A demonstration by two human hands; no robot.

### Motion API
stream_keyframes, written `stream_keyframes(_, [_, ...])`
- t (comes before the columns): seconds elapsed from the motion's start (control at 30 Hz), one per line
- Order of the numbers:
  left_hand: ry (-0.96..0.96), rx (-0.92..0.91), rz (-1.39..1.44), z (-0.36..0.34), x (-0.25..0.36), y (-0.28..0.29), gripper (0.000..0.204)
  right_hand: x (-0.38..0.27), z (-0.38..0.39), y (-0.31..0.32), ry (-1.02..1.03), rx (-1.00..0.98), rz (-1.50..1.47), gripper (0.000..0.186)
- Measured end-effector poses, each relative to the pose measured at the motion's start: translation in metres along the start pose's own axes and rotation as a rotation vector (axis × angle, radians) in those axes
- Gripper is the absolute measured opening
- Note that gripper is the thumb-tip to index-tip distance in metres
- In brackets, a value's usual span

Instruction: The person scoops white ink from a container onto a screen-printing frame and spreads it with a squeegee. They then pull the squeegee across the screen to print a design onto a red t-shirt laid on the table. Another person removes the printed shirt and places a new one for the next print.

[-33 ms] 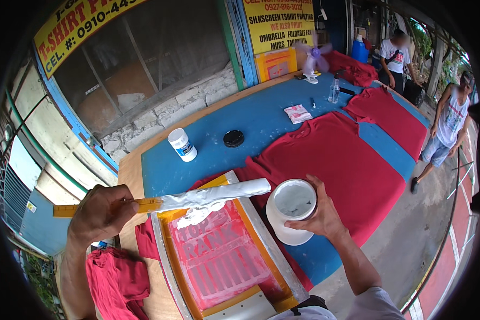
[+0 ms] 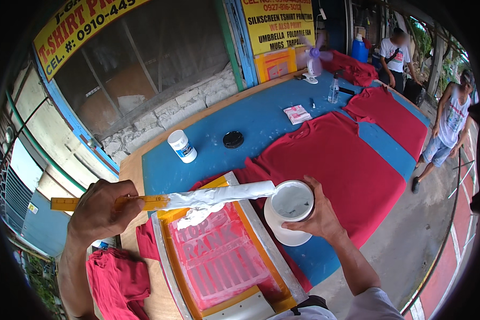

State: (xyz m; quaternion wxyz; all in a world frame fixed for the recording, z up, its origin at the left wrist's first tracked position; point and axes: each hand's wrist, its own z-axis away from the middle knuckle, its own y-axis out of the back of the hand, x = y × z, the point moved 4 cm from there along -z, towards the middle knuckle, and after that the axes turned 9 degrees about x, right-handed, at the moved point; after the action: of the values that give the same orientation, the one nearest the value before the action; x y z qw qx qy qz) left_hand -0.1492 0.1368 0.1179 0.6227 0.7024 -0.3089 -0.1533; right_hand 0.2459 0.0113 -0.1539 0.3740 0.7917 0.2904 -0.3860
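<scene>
My left hand (image 2: 104, 210) is closed around a yellow ruler (image 2: 156, 202), whose far half is thickly coated in white ink (image 2: 224, 195). The coated tip reaches the left rim of a white jar (image 2: 284, 230); whether it touches I cannot tell. Gripping that jar from its right side, my right hand (image 2: 321, 216) keeps it tilted, so white paste shows inside. Below the ruler lies a silkscreen frame (image 2: 280, 255) with yellow-taped edges and a pink-stained mesh. A heap of white ink (image 2: 197, 215) sits at the mesh's far end.
Red shirts (image 2: 325, 165) lie flat along the blue tabletop (image 2: 208, 120). A second white jar (image 2: 182, 146), a black lid (image 2: 233, 140), a clear bottle (image 2: 333, 92) and a small fan (image 2: 314, 56) stand farther back. Bunched red cloth (image 2: 117, 280) is at lower left. Two people are at right.
The ruler's coated tip has shifted slightly right, up to the jar's rim. The jar has moved slightly left in my right hand.
</scene>
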Motion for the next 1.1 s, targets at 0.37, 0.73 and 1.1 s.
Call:
stream_keyframes(0.37, [-0.835, -0.053, -0.822, -0.087, 0.222, -0.072, 0.013, -0.001, 0.001, 0.007, -0.023, -0.063, 0.038, 0.137])
stream_keyframes(0.73, [-0.676, -0.26, -0.527, -0.147, 0.232, -0.13, 0.021, 0.005, 0.0, 0.012, 0.078, 0.03, -0.048, 0.124])
stream_keyframes(1.1, [-0.144, -0.687, -0.427, -0.167, 0.215, -0.157, 0.028, 0.014, -0.003, 0.009, 0.062, -0.002, -0.148, 0.12])
